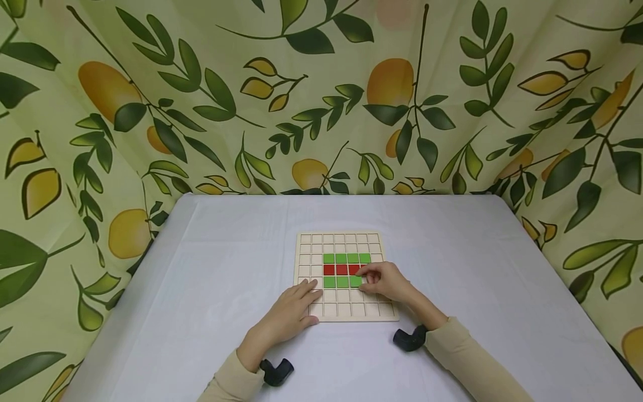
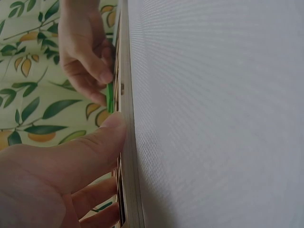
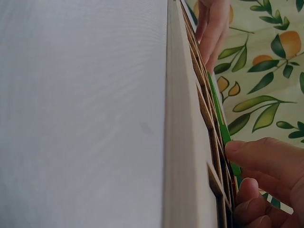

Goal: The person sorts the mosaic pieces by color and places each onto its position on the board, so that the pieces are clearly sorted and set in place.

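Observation:
A wooden grid board [image 1: 346, 312] lies on the table with square tiles in its middle cells. Green tiles [image 1: 340, 258] form the upper row, red tiles [image 1: 341, 270] the middle one, and more green ones the lower. At the lower row's right end, my right hand [image 1: 385, 281] pinches a green tile [image 3: 236, 168] between thumb and finger. That tile looks slightly tilted; its far edge is partly hidden. My left hand [image 1: 290, 310] rests with extended fingers on the board's left side, its thumb [image 2: 102, 142] at the near edge. My right fingers cover some cells to the right.
A white cloth [image 1: 226, 268] covers the table around the board. Behind and at both sides hangs a leaf-and-fruit patterned curtain [image 1: 321, 134]. Black wrist devices [image 1: 277, 373] sit at both cuffs.

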Demonstrator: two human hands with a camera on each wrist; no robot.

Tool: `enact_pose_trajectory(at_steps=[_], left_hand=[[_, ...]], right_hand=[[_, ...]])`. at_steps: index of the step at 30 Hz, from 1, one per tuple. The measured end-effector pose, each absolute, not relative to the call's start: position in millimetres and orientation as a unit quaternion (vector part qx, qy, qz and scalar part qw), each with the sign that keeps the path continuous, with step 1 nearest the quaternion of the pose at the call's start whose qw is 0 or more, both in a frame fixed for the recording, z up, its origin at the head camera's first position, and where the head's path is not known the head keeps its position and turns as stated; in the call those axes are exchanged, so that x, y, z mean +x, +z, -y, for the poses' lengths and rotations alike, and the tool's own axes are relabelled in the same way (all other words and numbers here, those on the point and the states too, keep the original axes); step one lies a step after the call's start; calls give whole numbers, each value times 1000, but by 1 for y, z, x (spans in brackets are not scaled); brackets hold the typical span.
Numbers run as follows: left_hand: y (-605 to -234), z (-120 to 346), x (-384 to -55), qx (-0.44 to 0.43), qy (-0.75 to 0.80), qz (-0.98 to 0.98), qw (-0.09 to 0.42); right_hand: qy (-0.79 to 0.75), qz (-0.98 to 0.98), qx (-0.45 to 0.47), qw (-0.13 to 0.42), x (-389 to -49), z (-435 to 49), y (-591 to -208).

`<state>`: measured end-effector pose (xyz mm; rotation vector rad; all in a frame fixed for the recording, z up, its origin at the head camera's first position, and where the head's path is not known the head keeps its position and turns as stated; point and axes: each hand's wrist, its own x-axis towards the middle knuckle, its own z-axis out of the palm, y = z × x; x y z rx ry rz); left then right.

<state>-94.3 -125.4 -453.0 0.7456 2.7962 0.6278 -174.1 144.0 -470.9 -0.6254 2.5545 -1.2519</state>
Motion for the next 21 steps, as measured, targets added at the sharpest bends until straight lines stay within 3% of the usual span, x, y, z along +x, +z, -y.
enact_pose_trajectory(at_steps=[21], left_hand=[[-449, 124, -92, 250, 218, -939, 90]], right_hand=[[-422, -876, -206, 110, -175, -144, -473]])
